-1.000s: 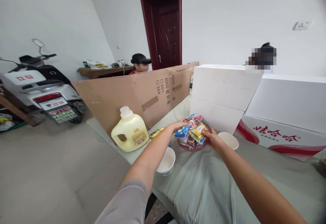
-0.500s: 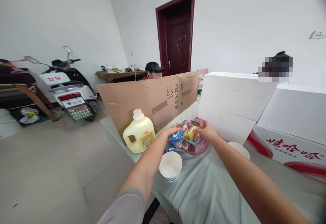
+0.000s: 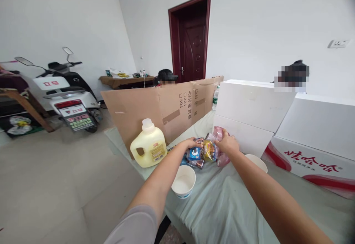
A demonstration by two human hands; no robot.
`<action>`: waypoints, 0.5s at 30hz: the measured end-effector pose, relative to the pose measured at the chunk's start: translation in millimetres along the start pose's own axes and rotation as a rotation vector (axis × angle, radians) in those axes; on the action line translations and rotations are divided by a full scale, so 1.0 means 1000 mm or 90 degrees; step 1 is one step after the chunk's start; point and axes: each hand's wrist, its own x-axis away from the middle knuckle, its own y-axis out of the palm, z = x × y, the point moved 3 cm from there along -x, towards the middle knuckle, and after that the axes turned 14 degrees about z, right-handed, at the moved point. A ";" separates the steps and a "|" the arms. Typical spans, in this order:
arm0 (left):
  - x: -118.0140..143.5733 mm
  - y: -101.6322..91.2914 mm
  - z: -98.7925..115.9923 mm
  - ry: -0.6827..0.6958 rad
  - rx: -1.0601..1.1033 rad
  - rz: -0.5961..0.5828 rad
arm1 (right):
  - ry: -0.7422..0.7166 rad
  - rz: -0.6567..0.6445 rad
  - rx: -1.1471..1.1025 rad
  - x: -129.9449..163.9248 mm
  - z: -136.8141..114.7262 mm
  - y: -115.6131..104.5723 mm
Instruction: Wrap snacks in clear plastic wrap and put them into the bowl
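Observation:
My right hand grips the rim of a pink translucent plastic bowl, tipped steeply on its side toward the left. A heap of wrapped snacks spills from it onto the pale green tablecloth. My left hand rests its fingers on the left side of the snack heap, touching a blue packet. A white paper bowl stands just in front of the heap. Another white paper bowl sits to the right, partly behind my right forearm.
A yellow detergent jug stands left of the snacks. A cardboard sheet stands upright behind it. White foam boxes and a red-printed carton line the right. Two people sit behind these. A scooter is parked at left.
My right hand has tilted the pink bowl from flat to nearly on its side, and the snacks have slid out leftward onto the cloth under my left hand.

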 end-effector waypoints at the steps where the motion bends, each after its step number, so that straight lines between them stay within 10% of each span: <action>1: 0.000 0.000 0.002 0.005 -0.049 0.009 | -0.002 0.005 0.009 0.000 0.001 0.000; 15: 0.029 0.014 0.037 0.225 -0.462 0.119 | -0.188 0.138 0.102 0.015 0.000 0.031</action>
